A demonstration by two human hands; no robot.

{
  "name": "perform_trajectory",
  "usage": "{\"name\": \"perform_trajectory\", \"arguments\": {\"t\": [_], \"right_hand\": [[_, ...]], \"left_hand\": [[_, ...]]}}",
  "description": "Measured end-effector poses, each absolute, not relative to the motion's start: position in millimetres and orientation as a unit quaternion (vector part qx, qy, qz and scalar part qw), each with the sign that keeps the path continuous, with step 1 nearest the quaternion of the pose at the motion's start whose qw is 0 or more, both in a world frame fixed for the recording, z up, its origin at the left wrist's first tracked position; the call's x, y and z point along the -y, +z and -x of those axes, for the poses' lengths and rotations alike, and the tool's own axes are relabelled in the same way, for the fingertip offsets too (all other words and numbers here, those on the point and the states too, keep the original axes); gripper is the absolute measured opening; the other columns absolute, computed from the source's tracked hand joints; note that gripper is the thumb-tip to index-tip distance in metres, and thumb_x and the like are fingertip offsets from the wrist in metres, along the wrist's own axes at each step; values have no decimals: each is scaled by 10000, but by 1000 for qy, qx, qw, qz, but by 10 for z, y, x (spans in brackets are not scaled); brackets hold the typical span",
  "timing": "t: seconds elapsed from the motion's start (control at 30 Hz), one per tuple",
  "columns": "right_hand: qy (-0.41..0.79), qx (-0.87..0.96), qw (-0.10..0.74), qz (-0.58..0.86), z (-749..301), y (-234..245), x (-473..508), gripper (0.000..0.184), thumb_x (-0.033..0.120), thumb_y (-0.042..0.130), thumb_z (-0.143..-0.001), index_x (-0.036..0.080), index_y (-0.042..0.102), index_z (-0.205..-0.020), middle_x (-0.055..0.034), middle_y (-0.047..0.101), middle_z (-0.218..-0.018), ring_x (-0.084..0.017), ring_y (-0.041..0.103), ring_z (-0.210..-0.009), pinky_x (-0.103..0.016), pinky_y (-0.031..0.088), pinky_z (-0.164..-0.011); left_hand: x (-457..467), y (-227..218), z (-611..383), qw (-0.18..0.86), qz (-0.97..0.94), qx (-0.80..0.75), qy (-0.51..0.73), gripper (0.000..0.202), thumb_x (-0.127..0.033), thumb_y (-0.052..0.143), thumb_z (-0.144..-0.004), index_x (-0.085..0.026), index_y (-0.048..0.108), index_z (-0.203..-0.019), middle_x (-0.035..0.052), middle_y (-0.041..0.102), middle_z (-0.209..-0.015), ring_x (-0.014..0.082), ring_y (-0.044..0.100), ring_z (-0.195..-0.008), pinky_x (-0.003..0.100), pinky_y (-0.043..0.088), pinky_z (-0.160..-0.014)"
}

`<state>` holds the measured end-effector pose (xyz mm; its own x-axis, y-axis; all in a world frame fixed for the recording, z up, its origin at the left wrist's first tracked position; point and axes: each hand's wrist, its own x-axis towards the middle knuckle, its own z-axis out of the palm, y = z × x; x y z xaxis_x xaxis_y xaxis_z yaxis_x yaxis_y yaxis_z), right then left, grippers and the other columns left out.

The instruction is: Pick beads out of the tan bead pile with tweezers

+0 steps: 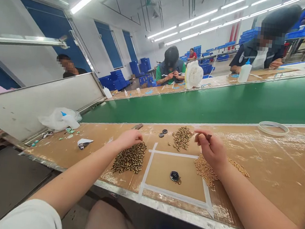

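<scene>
My left hand (130,140) has its fingers curled down at the top of a heap of small dark bronze metal pieces (129,161); what its fingertips hold is hidden. My right hand (211,148) is raised over a pile of small tan-gold pieces (205,170), its fingers bent in toward the thumb. Anything in that grip is too small to make out. Between the hands, a round black button-like disc (174,176) lies inside a square of white tape (172,193), with a small brown-gold piece (180,181) against it. Beyond the square sits another pile of brass-coloured pieces (182,138).
Two dark discs (163,133) lie left of the far pile. A white ring (273,128) rests at right, and a plastic bag (57,119) with a glue bottle (71,121) at left. Past the green belt (224,99) are co-workers, a fan (194,75) and a white bottle (244,72).
</scene>
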<state>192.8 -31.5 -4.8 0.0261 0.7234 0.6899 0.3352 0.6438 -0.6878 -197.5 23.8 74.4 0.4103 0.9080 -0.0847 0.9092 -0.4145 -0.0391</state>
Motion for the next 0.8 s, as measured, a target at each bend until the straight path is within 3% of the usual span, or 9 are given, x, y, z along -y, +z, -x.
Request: {"name": "perform_trajectory", "arguments": {"t": [0.2,0.37,0.53,0.67,0.8], "right_hand": [[186,632,638,399,-1938,45,356,387,529,438,-1051,228,672,-1120,-43,679,-782,-188,622,-658,-335,507,-673],[183,633,640,396,-1940,66,356,380,512,455,-1053,215,686,-1104,-33,675,-778,-177,607,-660,-335,485,-683],[166,557,679,449,-2013,166,308,480,566,427,-1048,210,722,-917,-27,621,-733,-184,585,-696,-334,448,-697],[186,508,659,523,-2118,227,222,594,655,434,-1013,210,701,-725,-2,505,-595,-173,519,-611,-328,400,-635],[246,523,620,530,-2206,258,155,597,703,482,-972,203,692,-724,13,488,-546,-151,488,-553,-309,370,-575]], "left_hand": [[-280,601,1727,31,-851,-515,-99,111,-301,787,-792,-263,816,-892,42,757,-1012,239,683,-987,284,476,-841],[-295,567,1646,34,-850,-512,-117,65,-266,779,-787,-245,797,-846,48,729,-992,232,678,-950,276,474,-824],[-302,578,1641,44,-853,-507,-114,68,-242,764,-789,-242,777,-856,41,718,-1010,226,671,-961,267,465,-836],[-302,546,1674,52,-853,-509,-105,65,-238,749,-786,-240,764,-849,45,710,-1025,220,667,-913,272,457,-813],[-307,498,1703,59,-850,-515,-96,51,-252,709,-788,-229,748,-814,53,699,-998,219,657,-848,289,457,-775]]}}
